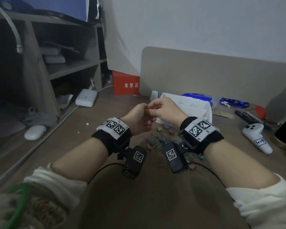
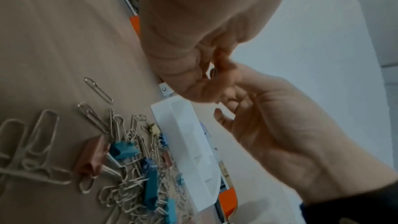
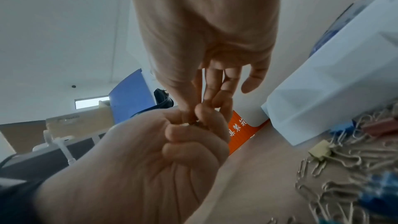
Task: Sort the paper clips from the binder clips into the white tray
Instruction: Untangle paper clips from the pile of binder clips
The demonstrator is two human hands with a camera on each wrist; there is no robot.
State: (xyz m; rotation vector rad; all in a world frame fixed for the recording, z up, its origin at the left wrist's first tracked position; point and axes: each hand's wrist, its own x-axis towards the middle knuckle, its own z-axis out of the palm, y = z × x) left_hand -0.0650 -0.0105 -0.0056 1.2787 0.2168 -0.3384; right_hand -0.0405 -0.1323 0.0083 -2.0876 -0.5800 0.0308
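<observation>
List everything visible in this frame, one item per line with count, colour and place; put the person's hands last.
paper clips: many, silver, heaped on desk, nearer than tray
binder clips: several, blue, pink, cream, mixed in heap
tray: one, white, beyond heap
red box: one, far, by wall
controller: one, white, right
mouse: one, white, left
adapter: one, white, far left
left hand: fingers curled, meeting right above the desk
right hand: fingers pinching something tiny with left, item unclear

Both hands meet in one grip above the brown worktop (image 1: 106,162). The white plastic divided tray (image 1: 196,106) sits just right of and behind the grip. The mixed heap of wire paper clips and small binder clips (image 1: 162,139) lies below and before it, against the tray's near wall.
</observation>
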